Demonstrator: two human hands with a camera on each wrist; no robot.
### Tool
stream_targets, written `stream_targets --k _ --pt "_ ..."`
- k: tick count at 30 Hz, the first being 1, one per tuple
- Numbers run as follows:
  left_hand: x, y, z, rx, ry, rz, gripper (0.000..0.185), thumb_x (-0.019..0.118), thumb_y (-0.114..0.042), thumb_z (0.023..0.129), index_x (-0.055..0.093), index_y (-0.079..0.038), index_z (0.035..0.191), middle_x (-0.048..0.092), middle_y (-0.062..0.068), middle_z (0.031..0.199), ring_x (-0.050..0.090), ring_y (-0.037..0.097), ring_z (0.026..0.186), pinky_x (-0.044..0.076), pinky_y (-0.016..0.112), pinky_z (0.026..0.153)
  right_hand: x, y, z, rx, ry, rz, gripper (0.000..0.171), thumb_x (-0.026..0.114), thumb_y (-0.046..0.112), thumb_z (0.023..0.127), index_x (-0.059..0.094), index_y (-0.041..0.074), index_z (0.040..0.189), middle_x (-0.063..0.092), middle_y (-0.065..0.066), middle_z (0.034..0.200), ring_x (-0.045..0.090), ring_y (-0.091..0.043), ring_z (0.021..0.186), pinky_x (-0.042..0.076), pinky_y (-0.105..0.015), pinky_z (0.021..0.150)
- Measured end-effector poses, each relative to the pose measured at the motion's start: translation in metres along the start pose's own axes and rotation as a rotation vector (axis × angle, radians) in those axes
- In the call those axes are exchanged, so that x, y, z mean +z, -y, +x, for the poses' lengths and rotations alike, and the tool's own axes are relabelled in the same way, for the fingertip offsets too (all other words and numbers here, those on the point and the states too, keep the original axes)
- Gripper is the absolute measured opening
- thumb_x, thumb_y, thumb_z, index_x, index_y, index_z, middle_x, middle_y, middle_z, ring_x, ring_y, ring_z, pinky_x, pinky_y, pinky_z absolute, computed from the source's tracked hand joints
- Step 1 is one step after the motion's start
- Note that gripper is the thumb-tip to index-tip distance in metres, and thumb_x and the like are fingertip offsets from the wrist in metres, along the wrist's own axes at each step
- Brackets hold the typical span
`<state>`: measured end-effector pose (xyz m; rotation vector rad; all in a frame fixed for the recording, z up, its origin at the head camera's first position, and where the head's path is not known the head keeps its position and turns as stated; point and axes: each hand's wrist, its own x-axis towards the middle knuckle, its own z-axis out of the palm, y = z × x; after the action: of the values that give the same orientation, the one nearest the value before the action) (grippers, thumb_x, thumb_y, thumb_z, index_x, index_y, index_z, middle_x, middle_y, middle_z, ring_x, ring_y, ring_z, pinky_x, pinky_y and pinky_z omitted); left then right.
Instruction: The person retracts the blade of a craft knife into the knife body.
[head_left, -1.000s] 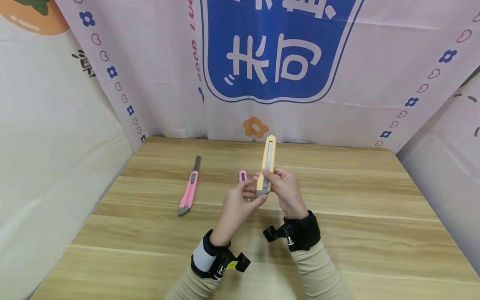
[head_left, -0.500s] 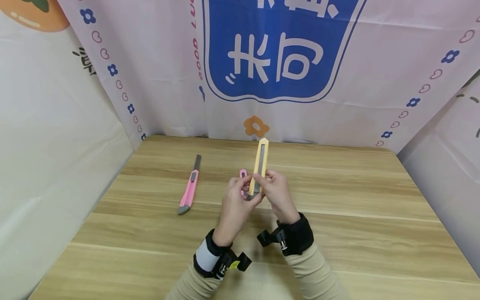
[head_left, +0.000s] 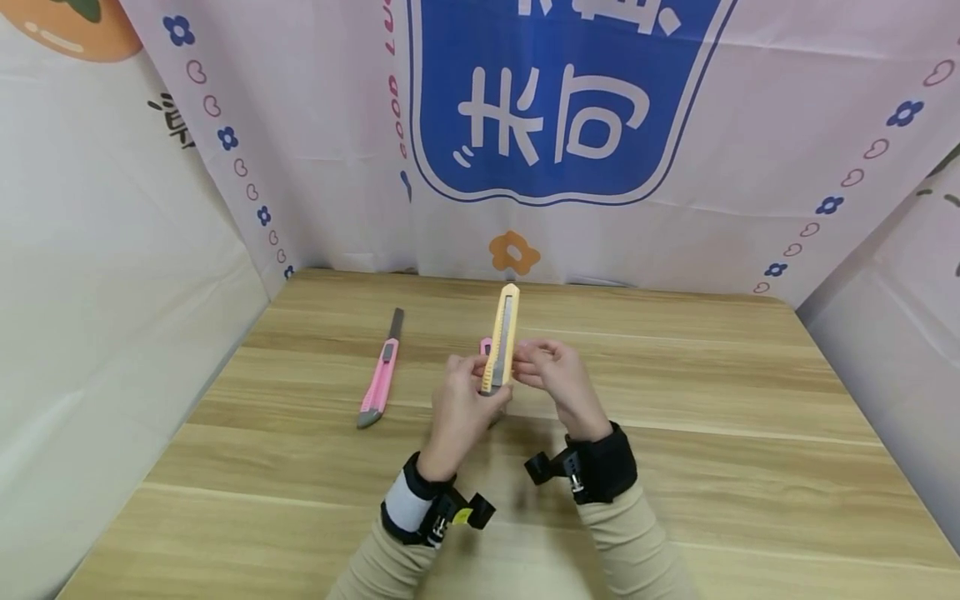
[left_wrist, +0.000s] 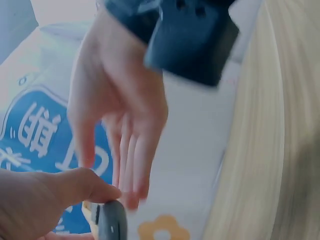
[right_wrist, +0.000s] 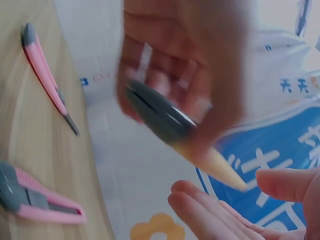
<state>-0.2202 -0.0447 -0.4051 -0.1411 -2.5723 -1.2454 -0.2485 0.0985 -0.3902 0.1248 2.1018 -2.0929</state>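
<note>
My left hand (head_left: 459, 408) pinches a yellow utility knife (head_left: 502, 333) near its grey end, holding it upright above the table. Its grey end cap (left_wrist: 114, 222) shows in the left wrist view. Just to the right, my right hand (head_left: 567, 390) is apart from the knife, its fingers fairly straight and holding nothing. Partly hidden behind the left hand and the yellow knife lies a pink utility knife (right_wrist: 45, 200). Another pink utility knife (head_left: 379, 375), with its blade out, lies on the table to the left.
The wood-grain table (head_left: 712, 467) carries the pink knives. A printed cloth (head_left: 330, 167) hangs along its back edge, and a white cloth (head_left: 112, 250) hangs on the left side.
The yellow knife has moved left and slightly down. My right hand has let go of it and drawn off to the right, while the left hand has taken hold.
</note>
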Motion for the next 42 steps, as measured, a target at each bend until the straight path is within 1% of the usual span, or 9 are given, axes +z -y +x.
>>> stream_targets --k 4,9,12,17,20,25,29,36,42 --pt "-0.004 0.013 0.007 -0.047 0.003 0.107 0.042 0.079 -0.018 0.073 0.068 0.004 0.108 0.062 0.016 0.094 0.059 0.019 0.070 0.045 0.019 0.054 -0.013 0.001 0.001 -0.018 0.009 0.025 0.040 0.046 0.022 0.102 0.047 -0.003 0.133 0.060 -0.029 0.127 0.070 -0.008 0.090 0.056 -0.035 0.095" --pt "-0.013 0.030 0.013 -0.109 0.031 0.238 0.041 0.081 -0.025 0.073 0.070 0.002 0.102 0.066 0.015 0.091 0.057 0.018 0.065 0.038 0.020 0.052 -0.022 0.003 0.001 -0.021 0.012 0.047 0.044 0.046 0.026 0.102 0.044 -0.002 0.136 0.058 -0.028 0.130 0.069 -0.004 0.089 0.057 -0.030 0.093" --pt "-0.018 0.042 0.017 -0.157 0.063 0.269 0.033 0.081 -0.025 0.074 0.070 0.002 0.091 0.064 0.012 0.078 0.051 0.016 0.059 0.033 0.019 0.048 -0.023 0.003 0.001 -0.015 0.015 0.061 0.045 0.048 0.027 0.102 0.044 -0.002 0.137 0.057 -0.028 0.131 0.069 -0.005 0.090 0.058 -0.029 0.092" --pt "-0.021 0.059 0.022 -0.273 0.143 0.302 0.028 0.081 -0.025 0.075 0.063 -0.004 0.068 0.043 -0.001 0.057 0.040 0.011 0.049 0.026 0.019 0.041 -0.023 0.002 0.000 -0.006 0.025 0.065 0.045 0.047 0.027 0.102 0.045 -0.001 0.137 0.058 -0.027 0.130 0.070 -0.006 0.091 0.057 -0.031 0.094" --pt "-0.021 0.065 0.024 -0.334 0.180 0.324 0.031 0.081 -0.027 0.074 0.060 -0.007 0.064 0.041 -0.004 0.055 0.040 0.011 0.049 0.026 0.020 0.042 -0.023 0.002 0.000 -0.013 0.035 0.061 0.045 0.046 0.027 0.103 0.044 -0.002 0.138 0.057 -0.028 0.131 0.070 -0.006 0.092 0.056 -0.033 0.096" --pt "-0.021 0.074 0.025 -0.392 0.201 0.364 0.036 0.080 -0.028 0.074 0.052 -0.010 0.060 0.041 -0.003 0.056 0.040 0.013 0.051 0.026 0.022 0.045 -0.024 0.001 -0.001 -0.021 0.049 0.063 0.045 0.045 0.027 0.103 0.044 -0.002 0.138 0.057 -0.029 0.132 0.070 -0.006 0.094 0.057 -0.031 0.095" --pt "-0.020 0.080 0.026 -0.424 0.202 0.362 0.035 0.080 -0.027 0.074 0.052 -0.010 0.061 0.041 -0.002 0.058 0.042 0.014 0.053 0.027 0.023 0.047 -0.024 0.001 0.000 -0.018 0.060 0.060 0.044 0.043 0.027 0.104 0.045 -0.003 0.136 0.057 -0.028 0.133 0.069 -0.008 0.096 0.057 -0.030 0.094" --pt "-0.018 0.084 0.027 -0.425 0.207 0.392 0.041 0.079 -0.028 0.074 0.045 -0.013 0.059 0.040 -0.002 0.059 0.040 0.013 0.054 0.026 0.023 0.048 -0.022 0.002 0.001 -0.022 0.066 0.059 0.043 0.042 0.027 0.104 0.047 -0.003 0.134 0.057 -0.027 0.133 0.066 -0.025 0.114 0.057 -0.029 0.093" --pt "-0.018 0.086 0.027 -0.428 0.216 0.397 0.034 0.078 -0.026 0.074 0.050 -0.010 0.063 0.042 0.000 0.065 0.042 0.014 0.056 0.029 0.023 0.047 -0.020 0.002 0.000 -0.025 0.087 0.059 0.044 0.042 0.027 0.104 0.047 -0.003 0.135 0.057 -0.027 0.134 0.065 -0.026 0.115 0.057 -0.029 0.093"
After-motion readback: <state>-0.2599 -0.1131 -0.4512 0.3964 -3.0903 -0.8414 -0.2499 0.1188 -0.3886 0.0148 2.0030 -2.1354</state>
